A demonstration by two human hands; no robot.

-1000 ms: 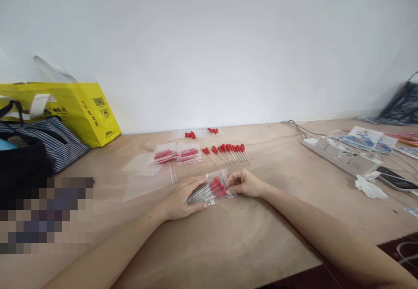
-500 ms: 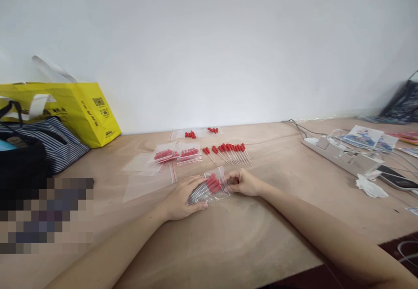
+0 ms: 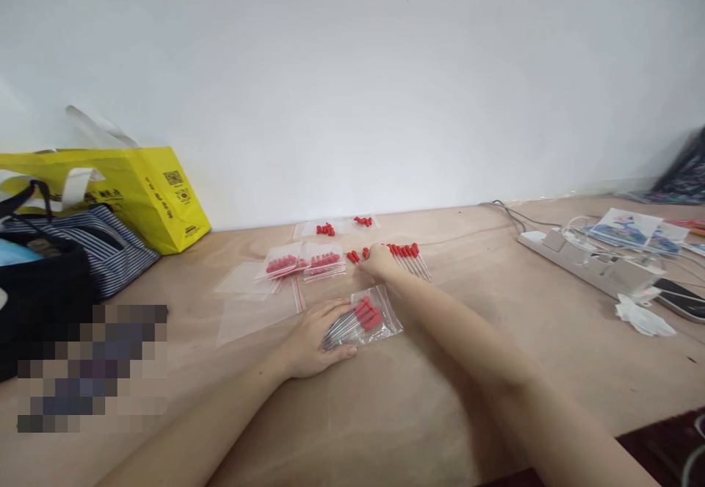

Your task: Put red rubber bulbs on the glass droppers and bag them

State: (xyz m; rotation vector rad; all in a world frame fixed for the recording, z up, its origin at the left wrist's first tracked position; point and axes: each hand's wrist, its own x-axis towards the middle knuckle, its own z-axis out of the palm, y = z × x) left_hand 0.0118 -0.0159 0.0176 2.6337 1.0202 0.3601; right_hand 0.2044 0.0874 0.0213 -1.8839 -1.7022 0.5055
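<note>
My left hand rests on the wooden table, its thumb and fingers around the left end of a clear bag. Inside that bag are several metal sticks with red heads. Farther back, my right hand is at the left part of a row of red-tipped sticks; its fingertips are too hidden to show what they hold. Left of it lie a few loose red-tipped sticks and small bags with red pieces.
Flat clear bags lie left of centre. Bags with red pieces are by the wall. A yellow bag and a striped bag stand left. At right are a power strip, tissue and phone.
My right hand has left the edge of the clear bag and moved back to the row of red-tipped sticks. My left hand stays at the bag. The whole view has shifted slightly.
</note>
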